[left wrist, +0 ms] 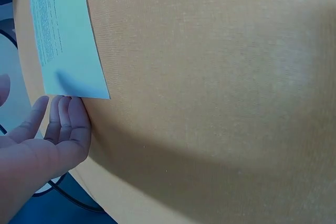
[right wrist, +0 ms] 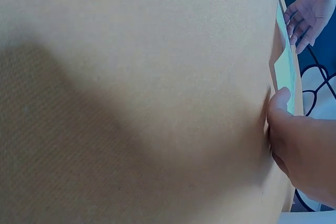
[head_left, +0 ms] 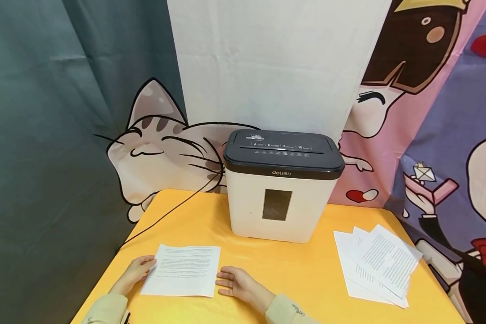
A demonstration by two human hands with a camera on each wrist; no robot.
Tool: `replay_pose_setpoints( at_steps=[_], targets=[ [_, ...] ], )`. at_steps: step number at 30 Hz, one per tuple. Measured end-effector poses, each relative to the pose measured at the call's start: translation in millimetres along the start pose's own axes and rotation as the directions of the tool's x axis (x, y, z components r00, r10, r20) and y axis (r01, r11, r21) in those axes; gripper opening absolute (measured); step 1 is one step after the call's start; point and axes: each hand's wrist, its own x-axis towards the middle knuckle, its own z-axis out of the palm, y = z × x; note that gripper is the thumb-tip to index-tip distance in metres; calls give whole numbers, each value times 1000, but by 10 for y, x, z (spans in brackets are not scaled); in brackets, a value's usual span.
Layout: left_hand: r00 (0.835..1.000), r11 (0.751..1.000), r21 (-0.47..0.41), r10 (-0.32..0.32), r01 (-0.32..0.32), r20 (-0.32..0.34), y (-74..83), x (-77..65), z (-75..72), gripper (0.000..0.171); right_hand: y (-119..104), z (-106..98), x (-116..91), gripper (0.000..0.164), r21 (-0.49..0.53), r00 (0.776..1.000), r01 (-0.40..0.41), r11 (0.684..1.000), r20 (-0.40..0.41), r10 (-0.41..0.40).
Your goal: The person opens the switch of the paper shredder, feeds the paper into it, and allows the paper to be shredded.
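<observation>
A sheet of printed white paper (head_left: pixel 181 271) lies on the yellow table in the head view, between the two hands. At its left edge is my left hand (head_left: pixel 135 272), with loosely bent fingers whose tips meet the paper's edge in the left wrist view. My right hand (head_left: pixel 241 285) rests on its side by the right edge, its fingers relaxed and spread a little. Whether those fingertips touch the paper cannot be told. Neither hand grips anything. The right wrist view shows the paper (right wrist: pixel 285 72) at a slant, with one side raised.
Behind the paper stands a white paper shredder (head_left: pixel 247 207) with a dark slotted top (head_left: pixel 283 153). Several printed sheets (head_left: pixel 382 265) overlap at the table's right. A black cable (head_left: pixel 166 216) runs from the shredder to the left table edge. A patterned curtain (head_left: pixel 267 63) hangs behind.
</observation>
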Motion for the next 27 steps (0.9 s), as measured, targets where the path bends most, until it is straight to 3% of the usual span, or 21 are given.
replay_pose_setpoints(
  at_steps=[11, 21, 27],
  targets=[
    [1000, 1000, 2, -12, 12, -12, 49, -2, 30, 56, 37, 40, 24, 31, -38, 999, 32, 999, -19, -33],
    [1000, 1000, 0, -6, 6, -26, 55, -19, 54, 54, 63, 124, 51, 30, -96, 998, 35, 995, -43, -39],
    [999, 1000, 1, -13, 13, -39, 85, -28, 103, 51, 75, 176, 29, 25, -184, 995, 50, 982, -80, -66]
  ],
)
